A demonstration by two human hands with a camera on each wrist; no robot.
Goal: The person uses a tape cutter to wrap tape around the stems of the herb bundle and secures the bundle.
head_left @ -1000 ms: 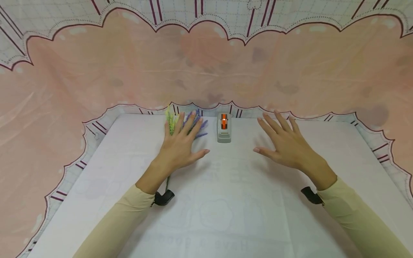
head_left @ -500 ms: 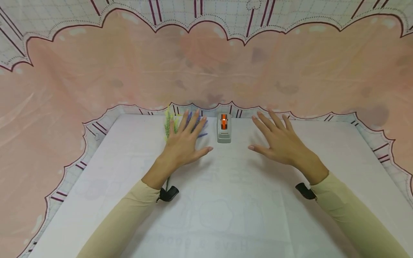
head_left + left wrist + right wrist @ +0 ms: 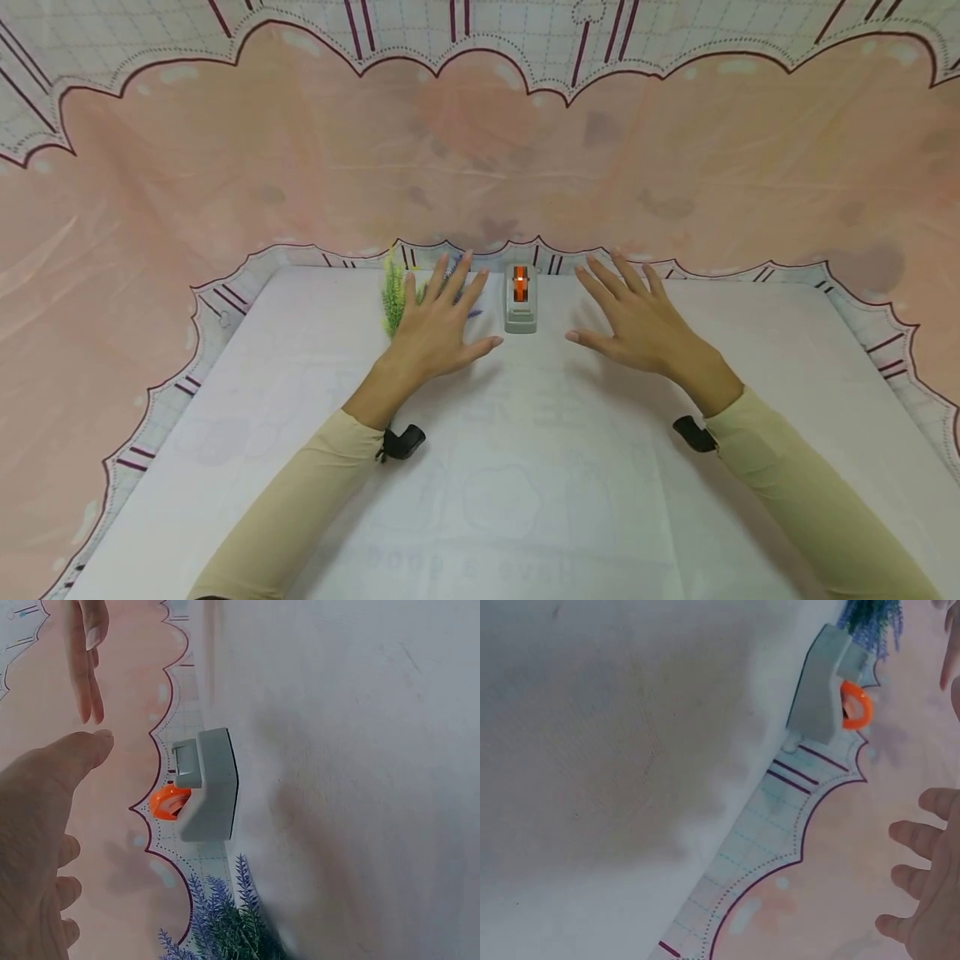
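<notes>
A grey tape dispenser with an orange tape core stands near the far edge of the table, between both hands. To its left my left hand hovers with fingers spread, holding nothing. Beneath and beyond that hand lie artificial flower sprigs, one yellow-green and one purple, their stems hidden by the hand and arm. On the dispenser's right, my right hand is held above the table, fingers spread and grasping nothing. The left wrist view shows the tape dispenser from the side, beyond the thumb.
A white cloth with faint printing covers the table. Its scalloped border runs along the back and sides. Behind it hangs a peach-coloured cloth. A small black camera sits at the left wrist, another black camera at the right.
Both hands have drifted inward toward the tape dispenser and slightly farther forward, uncovering more of the yellow-green sprig. The dispenser and flowers stay in place.
</notes>
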